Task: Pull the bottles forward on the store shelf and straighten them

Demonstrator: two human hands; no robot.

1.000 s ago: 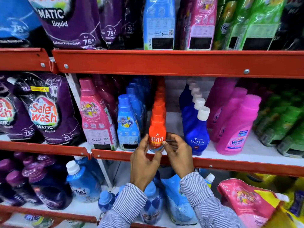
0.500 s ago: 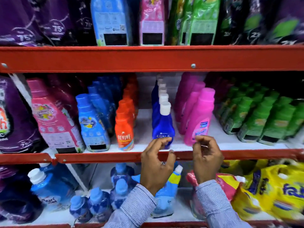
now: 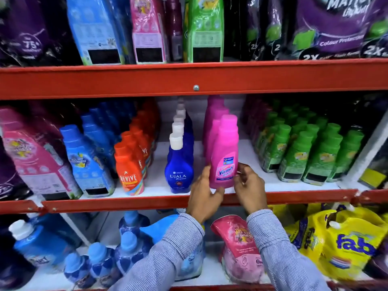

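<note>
A: Bottles first: which one is being handled?

B: Only the head view to go on. The bright pink plastic Vanish bottle (image 3: 224,158) stands upright at the front of its row on the white middle shelf (image 3: 157,185), close behind the red metal shelf lip (image 3: 126,203).

A: And the hands?

B: The left hand (image 3: 203,198) presses against the bottle's lower left side, thumb lying along the lip. The right hand (image 3: 249,190) is at the lower right, its fingers (image 3: 241,175) curled onto the edge of the label. So both hands clasp the pink bottle between them; neither is released.

A: Which step is this, would you say?

B: My guess is the squaring-up of the pink row's front bottle. Its label faces outward and it looks nearly plumb, so the pull forward seems mostly done. The pink bottles behind it (image 3: 214,122) sit close in line.

A: The neighbours?

B: To the left, apart from it, stands the dark blue Ujala bottle with a white cap (image 3: 178,164), then the orange Revive bottle (image 3: 129,171); both are at the front with labels showing. To the right are the green capped bottles (image 3: 298,152), several rows wide.

A: What does the next move call for?

B: Probably a slight twist to centre the label, then letting go without tipping it. After that the green rows look like the likely target; they stand a little back from the lip and lean in this wide-angle view, so each front bottle would need drawing forward gently.
</note>
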